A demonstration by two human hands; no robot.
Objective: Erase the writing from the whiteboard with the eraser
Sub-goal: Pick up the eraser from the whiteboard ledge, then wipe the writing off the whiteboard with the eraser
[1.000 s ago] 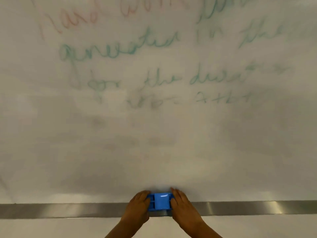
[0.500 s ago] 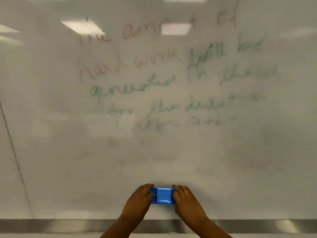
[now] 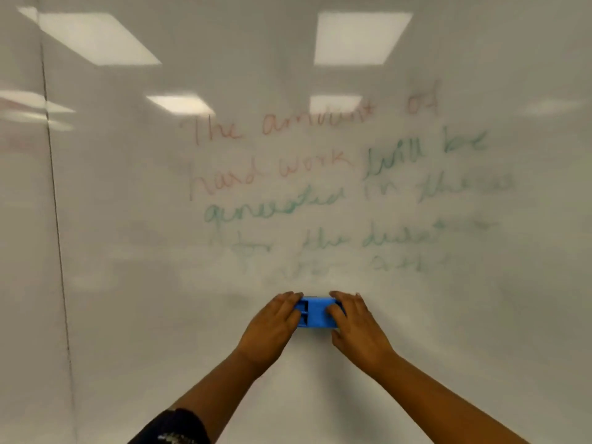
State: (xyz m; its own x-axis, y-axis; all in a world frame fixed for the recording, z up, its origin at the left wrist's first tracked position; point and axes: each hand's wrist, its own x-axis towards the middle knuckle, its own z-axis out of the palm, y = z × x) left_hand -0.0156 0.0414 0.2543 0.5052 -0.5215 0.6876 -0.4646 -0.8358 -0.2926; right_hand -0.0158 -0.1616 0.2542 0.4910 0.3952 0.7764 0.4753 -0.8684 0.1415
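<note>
Whiteboard (image 3: 480, 331) — a large, glossy, upright white panel filling the view; hard and smooth, so by judgement anything pressed to it will glide easily and needs steady inward pressure to bite. A dark vertical seam (image 3: 54, 219) runs down its left part. Ceiling lights (image 3: 358, 38) show as bright reflected patches on its upper part, suggesting an indoor, lit room behind the wearer. Writing (image 3: 336, 193): several lines of cursive in faded red and green across the middle, blurred but all present, so the wiping looks barely begun. Left hand (image 3: 272, 328) and right hand (image 3: 358, 328): both closed on the eraser's opposite ends, palms toward the board. Eraser (image 3: 317, 312) — a small blue block, held flat against the board just below the lowest line of writing; likely light, rigid plastic on the back with a soft wiping face, best gripped by its short ends as here.
</note>
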